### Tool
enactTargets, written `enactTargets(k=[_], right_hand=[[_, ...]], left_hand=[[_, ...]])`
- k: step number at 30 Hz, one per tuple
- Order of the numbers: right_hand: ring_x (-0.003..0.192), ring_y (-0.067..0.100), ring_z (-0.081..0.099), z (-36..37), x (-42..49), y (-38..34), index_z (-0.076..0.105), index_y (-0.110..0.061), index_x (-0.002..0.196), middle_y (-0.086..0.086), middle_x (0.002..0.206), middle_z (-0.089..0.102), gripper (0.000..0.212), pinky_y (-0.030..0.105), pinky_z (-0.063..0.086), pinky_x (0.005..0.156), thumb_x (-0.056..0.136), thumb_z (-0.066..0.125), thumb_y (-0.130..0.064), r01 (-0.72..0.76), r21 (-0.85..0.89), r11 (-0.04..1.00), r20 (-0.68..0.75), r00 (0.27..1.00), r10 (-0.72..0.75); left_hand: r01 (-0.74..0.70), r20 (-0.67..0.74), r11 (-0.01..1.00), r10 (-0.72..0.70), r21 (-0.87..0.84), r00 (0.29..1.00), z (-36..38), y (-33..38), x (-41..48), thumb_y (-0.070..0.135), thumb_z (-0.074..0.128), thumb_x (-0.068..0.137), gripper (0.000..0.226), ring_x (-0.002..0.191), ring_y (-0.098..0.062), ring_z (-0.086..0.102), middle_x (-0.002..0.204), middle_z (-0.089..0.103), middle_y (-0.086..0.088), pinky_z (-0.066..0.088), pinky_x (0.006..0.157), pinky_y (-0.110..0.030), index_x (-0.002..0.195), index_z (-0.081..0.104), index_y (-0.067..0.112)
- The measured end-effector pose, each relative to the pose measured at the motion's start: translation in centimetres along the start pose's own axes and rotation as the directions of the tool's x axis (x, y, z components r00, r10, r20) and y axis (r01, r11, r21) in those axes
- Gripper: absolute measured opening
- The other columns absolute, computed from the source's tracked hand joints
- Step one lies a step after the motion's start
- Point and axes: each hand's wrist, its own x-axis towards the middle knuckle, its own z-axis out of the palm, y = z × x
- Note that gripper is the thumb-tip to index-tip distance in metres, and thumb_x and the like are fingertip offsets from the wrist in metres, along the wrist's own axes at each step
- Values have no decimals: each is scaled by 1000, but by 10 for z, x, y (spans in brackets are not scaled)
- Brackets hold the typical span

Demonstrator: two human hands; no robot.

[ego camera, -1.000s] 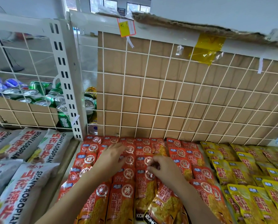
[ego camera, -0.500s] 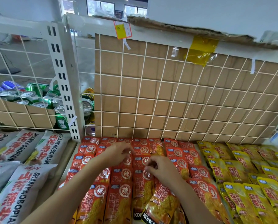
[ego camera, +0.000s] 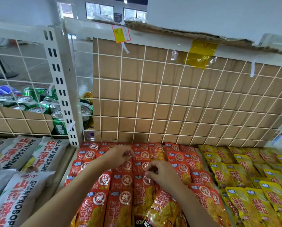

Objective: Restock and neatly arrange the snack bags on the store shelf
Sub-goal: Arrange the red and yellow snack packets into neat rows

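1. Head view: red snack bags (ego camera: 122, 182) lie in overlapping rows on the shelf (ego camera: 66, 163), between white bags (ego camera: 43, 154) and yellow bags (ego camera: 238, 176).
2. Your left hand (ego camera: 119, 155) pinches one's top edge with curled fingers (ego camera: 128, 153).
3. Your right hand (ego camera: 164, 175) pinches another bag's top nearby.

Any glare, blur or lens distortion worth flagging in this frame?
Head view: wide-angle lens bows the wire grid; shiny red snack bags throw small glints; left hand and right hand look slightly smeared; lighting flat, shadows faint.
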Motion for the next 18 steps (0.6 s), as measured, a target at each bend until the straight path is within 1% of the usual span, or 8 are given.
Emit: enactTargets(k=[2,4,9,12,13,15,16,18], right_hand=[[81,-3,51,0,0,0,65,-22,94,-15,89,58,12,9,38,69,86,62,-31,-4,1,1000,8,1000,4],[80,-3,52,0,1,0,66,-21,93,-13,89,60,11,12,41,71,87,63,-29,-4,9,1000,12,1000,4],[85,2,55,-1,1,-1,67,-20,95,-8,97,64,12,11,41,72,87,62,-28,-7,13,1000,13,1000,7],[82,0,53,-1,1,-2,66,-19,96,-9,94,62,14,8,37,67,87,62,-29,8,-8,1000,4,1000,-8],[80,-1,51,-1,1,-2,66,-19,95,-10,91,60,14,7,36,64,87,62,-29,14,-16,1000,-5,1000,-14],[76,-3,49,0,1,-2,66,-19,94,-13,87,56,13,6,34,63,87,61,-29,24,-29,999,-24,999,-25],[74,-4,48,0,1,-2,66,-19,93,-14,85,55,13,7,34,62,87,61,-30,28,-33,999,-31,999,-29],[71,-7,46,1,0,-2,65,-19,92,-17,81,51,12,8,33,60,88,61,-30,23,-33,999,-39,999,-24]], left_hand=[[-39,-19,997,41,61,999,-1,4,3,19,53,93,16,87,-4,54,97,55,10,42,73,-13,105,62,22],[-74,0,991,74,108,997,-1,9,8,24,57,91,16,91,-5,50,98,52,10,40,79,-17,105,64,20],[-65,67,982,54,175,996,6,13,18,26,60,88,16,88,-6,50,96,52,11,41,76,-20,103,62,21],[-55,30,983,50,176,998,9,15,19,26,58,89,15,91,-7,51,99,52,10,41,78,-20,104,61,23],[-51,-8,985,54,164,999,10,14,19,25,57,90,16,95,-8,52,103,53,9,42,80,-21,105,61,23],[-30,-93,988,45,150,995,10,13,17,23,54,92,22,108,-13,52,115,55,5,43,91,-27,113,58,23],[-12,-116,987,31,159,993,10,12,16,22,53,92,27,115,-14,49,123,54,3,41,98,-31,119,54,23],[18,-109,983,2,182,994,9,10,15,21,50,93,40,129,-17,38,138,46,3,30,110,-37,133,44,25]])
